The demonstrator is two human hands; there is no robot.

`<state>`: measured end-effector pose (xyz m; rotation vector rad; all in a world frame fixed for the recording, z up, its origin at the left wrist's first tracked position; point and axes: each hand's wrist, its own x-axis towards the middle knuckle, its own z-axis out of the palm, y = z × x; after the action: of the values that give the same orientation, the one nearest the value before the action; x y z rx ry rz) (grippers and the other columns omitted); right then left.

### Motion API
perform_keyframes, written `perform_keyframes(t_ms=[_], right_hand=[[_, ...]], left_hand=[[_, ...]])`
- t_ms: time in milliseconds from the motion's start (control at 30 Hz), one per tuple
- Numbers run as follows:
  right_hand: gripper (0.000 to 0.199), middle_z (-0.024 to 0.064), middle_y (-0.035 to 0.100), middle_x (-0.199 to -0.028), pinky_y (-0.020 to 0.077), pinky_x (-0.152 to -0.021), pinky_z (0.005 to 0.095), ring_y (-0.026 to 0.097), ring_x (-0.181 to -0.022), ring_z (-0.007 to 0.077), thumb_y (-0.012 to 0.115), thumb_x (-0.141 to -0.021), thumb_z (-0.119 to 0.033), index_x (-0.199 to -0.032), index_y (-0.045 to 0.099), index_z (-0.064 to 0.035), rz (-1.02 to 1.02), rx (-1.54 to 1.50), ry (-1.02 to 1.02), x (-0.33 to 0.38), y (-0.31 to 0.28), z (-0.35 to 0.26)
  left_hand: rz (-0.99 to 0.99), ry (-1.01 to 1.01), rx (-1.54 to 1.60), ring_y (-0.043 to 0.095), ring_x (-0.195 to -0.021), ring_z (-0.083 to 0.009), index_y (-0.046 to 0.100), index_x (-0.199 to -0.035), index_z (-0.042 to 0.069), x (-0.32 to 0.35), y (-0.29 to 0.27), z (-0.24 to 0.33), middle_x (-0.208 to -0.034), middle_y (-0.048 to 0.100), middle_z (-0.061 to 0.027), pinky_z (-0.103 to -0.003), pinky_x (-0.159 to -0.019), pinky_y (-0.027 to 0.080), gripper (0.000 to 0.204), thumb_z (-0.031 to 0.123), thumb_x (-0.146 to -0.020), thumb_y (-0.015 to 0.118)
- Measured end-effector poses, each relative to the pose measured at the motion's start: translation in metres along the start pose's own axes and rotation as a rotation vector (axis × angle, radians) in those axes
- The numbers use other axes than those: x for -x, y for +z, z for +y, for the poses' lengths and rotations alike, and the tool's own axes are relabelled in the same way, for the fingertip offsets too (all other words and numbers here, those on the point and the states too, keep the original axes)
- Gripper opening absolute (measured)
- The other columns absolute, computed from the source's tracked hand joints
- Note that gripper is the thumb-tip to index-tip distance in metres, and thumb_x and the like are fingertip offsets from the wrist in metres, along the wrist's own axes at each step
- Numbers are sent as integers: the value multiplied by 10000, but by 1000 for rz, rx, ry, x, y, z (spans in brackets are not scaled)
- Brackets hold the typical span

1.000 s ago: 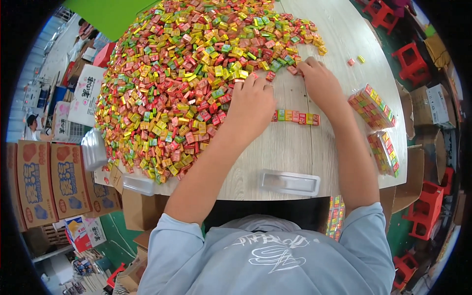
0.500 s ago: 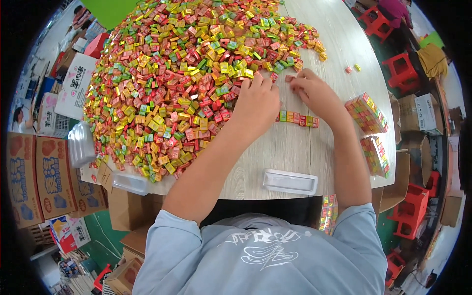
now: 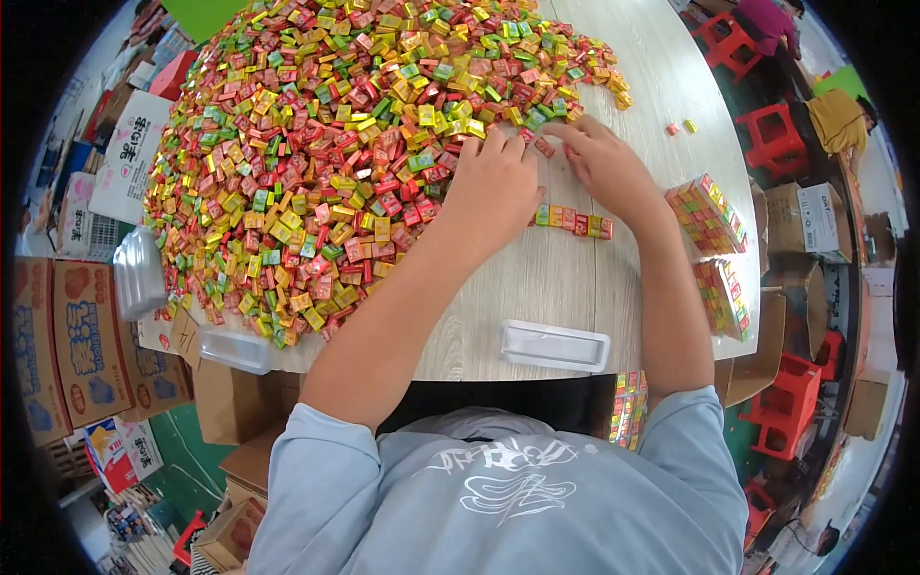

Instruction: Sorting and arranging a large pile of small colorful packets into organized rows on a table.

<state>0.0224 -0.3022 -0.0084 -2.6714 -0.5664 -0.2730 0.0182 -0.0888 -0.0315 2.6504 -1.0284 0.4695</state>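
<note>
Fingers of our left hand (image 3: 494, 187) and right hand (image 3: 604, 163) lie flat on the pile (image 3: 335, 153); sweeping could scatter the row (image 3: 573, 220).

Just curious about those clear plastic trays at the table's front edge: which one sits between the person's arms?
The clear tray right of centre, lying between both forearms. The other tray lies left of the left arm, below the candy heap.
</note>
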Motion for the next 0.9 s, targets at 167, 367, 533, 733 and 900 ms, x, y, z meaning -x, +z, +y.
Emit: perform_keyframes(t_ms=[167, 367, 533, 733, 900], right_hand=[[394, 122, 644, -1159, 555, -910, 430, 666, -1062, 331, 615, -968, -10, -1317, 693, -174, -55, 1, -20, 4, 2, 2], [363, 113, 635, -1120, 551, -887, 406, 663, -1017, 313, 624, -957, 8, -1276, 728, -131, -75, -67, -16, 9, 3, 0], [352, 109, 633, -1111, 551, -885, 404, 667, -1017, 306, 627, -956, 12, -1262, 737, -122, -58, -123, -23, 9, 6, 7], [399, 136, 633, -1150, 557, -931, 398, 682, -1057, 333, 606, -970, 14, -1328, 705, -130, -35, 63, -63, 11, 10, 9], [496, 165, 636, -1186, 542, -967, 417, 676, -1088, 370, 566, -977, 21, -1454, 585, -112, 37, 22, -37, 12, 8, 8]], left_hand=[[-15, -11, 0, 568, -1222, -298, 733, -1134, 16, 0, 1, -1, -1174, 692, -107, -472, -977, 454, 416, 347, -886, 778], [14, -2, -26, 569, -1206, -287, 734, -1169, 21, 0, 1, 1, -1172, 693, -92, -462, -976, 456, 428, 344, -891, 772], [4, -2, -11, 573, -1196, -281, 735, -1146, 25, 1, -1, -1, -1185, 693, -87, -458, -990, 442, 414, 356, -898, 765], [31, 19, -44, 581, -1185, -280, 739, -1112, 34, 0, 0, 0, -1177, 698, -88, -462, -979, 439, 393, 362, -898, 764], [7, 9, -15, 585, -1184, -278, 748, -1080, 37, -1, -3, 0, -1163, 704, -88, -463, -973, 441, 362, 349, -897, 761]])
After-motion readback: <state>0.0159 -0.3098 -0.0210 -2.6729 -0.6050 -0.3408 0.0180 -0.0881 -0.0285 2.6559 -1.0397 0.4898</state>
